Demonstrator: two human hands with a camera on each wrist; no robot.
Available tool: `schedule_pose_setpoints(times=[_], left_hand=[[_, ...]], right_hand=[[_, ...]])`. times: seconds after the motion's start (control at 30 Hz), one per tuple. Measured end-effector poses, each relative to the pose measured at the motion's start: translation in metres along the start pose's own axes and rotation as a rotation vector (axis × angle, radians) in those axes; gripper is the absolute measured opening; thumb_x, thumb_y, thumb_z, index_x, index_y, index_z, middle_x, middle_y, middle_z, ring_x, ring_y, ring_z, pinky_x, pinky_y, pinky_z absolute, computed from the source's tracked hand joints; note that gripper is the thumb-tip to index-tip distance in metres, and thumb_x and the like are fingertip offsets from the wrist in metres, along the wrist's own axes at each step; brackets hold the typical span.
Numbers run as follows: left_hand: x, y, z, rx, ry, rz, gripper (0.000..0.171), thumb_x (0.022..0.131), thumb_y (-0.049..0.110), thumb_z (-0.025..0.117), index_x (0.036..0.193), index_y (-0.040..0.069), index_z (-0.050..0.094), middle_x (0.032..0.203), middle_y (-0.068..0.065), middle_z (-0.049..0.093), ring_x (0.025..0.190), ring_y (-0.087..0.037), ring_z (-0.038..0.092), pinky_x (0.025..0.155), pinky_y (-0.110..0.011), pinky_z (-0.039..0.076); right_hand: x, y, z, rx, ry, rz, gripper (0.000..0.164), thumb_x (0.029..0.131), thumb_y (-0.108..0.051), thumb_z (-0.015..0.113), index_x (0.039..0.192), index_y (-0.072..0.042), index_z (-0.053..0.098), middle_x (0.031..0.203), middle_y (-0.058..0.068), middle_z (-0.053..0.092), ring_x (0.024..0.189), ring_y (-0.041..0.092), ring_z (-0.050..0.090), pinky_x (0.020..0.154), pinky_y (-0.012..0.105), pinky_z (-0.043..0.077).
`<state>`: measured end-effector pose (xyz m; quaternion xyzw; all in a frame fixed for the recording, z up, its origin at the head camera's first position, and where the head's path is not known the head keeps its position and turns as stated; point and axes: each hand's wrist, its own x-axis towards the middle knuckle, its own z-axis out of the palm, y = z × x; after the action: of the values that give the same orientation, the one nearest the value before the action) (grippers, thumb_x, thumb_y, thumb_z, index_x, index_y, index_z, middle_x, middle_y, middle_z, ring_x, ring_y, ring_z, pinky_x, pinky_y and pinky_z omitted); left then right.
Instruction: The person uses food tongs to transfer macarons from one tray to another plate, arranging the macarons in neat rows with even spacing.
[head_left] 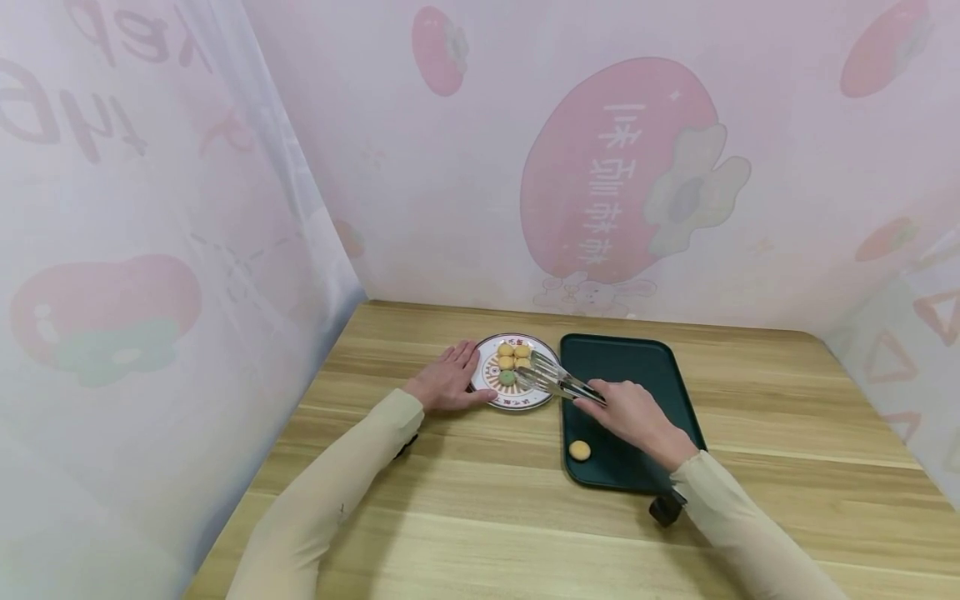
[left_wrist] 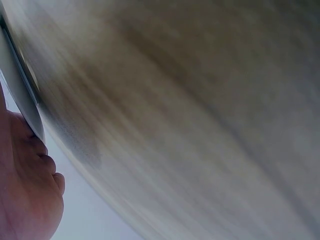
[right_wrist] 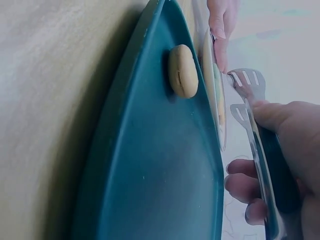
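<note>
"What does the right grip (head_left: 628,410) hold?"
"Tongs (head_left: 573,389), tips parted above the plate (head_left: 536,397)."
"The left grip (head_left: 448,380)?"
"Fingers extended, touching the plate."
"And the cookies (head_left: 506,364)?"
"Several on the plate, one on the green tray (head_left: 622,362)."

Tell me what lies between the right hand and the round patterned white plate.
In the head view, silver metal tongs reach from the right hand to the plate, over the dark green rectangular tray.

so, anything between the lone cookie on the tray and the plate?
Just the raised left rim of the dark green tray. Nothing else visible blocks the yellow cookie: metal tongs in the right hand reach over the plate, left hand touches its left edge.
</note>
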<state>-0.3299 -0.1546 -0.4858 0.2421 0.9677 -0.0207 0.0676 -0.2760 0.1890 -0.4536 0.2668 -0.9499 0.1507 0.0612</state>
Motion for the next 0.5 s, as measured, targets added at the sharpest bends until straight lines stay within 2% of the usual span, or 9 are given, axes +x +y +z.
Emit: schedule_pose_setpoints(times=[0.5], left_hand=[[-0.001,-0.001,0.001,-0.013,0.007,0.004,0.106,0.09,0.08,0.025,0.156,-0.002,0.011,0.165,-0.019,0.007,0.154,-0.031,0.006,0.126,-0.043,0.012]], right_hand=[[-0.025,0.005,-0.017,-0.006,0.029,0.005,0.027,0.093,-0.042,0.065,0.09,-0.015,0.063,0.057,-0.011,0.043,0.045,0.002,0.039,0.043,0.019,0.032]])
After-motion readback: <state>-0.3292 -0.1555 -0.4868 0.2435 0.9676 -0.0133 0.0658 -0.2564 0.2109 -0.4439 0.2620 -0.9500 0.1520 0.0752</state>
